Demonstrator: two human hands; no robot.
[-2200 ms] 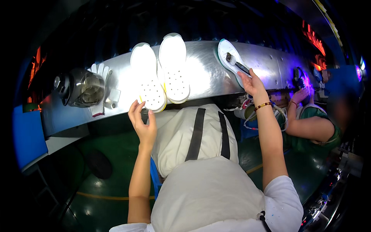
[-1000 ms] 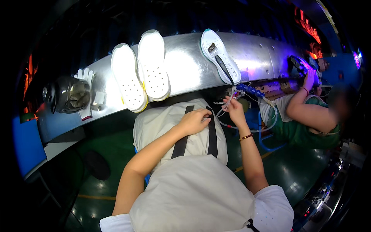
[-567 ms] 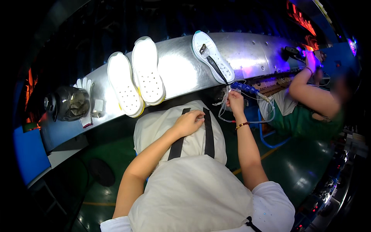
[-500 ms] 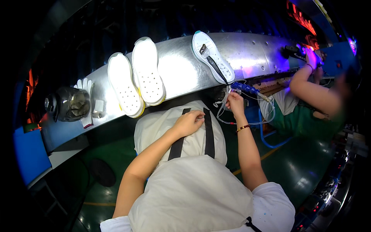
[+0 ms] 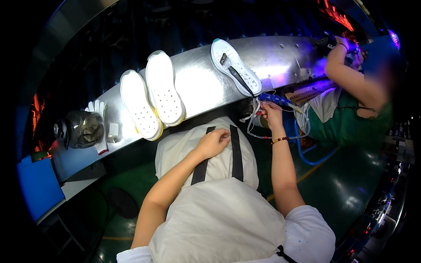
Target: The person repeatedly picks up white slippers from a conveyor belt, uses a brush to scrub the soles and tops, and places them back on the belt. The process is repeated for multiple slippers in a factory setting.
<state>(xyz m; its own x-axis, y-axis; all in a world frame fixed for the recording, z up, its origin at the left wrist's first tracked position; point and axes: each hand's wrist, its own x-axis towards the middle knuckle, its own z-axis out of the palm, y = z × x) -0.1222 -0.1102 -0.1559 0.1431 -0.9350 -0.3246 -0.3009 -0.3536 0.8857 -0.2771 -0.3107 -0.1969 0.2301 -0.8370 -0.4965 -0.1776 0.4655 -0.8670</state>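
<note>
Beige apron cloth (image 5: 219, 210) lies under the left hand (image 5: 213, 143), fingers loosely curled, any hold impossible to tell; the right hand (image 5: 272, 115), partly closed, is at pale tubes (image 5: 255, 109) below the edge of the metal surface (image 5: 197, 70), its grip unclear; beyond, on the surface, a brush (image 5: 239, 79) lies on a white sole (image 5: 245, 72), two perforated soles (image 5: 164, 83) to its left.

You cannot tell what the fingers of your right hand (image 5: 272, 115) grip, if anything, among the pale tubes (image 5: 250, 126), and the palm of your left hand (image 5: 213, 142) is hidden against the beige cloth (image 5: 219, 164). The dark jar (image 5: 86, 129) partly hides the white glove (image 5: 102, 145), its contents too dim to identify. Your left sleeve (image 5: 133, 255) is cut by the lower edge; the co-worker's head (image 5: 386, 79) is blurred.
</note>
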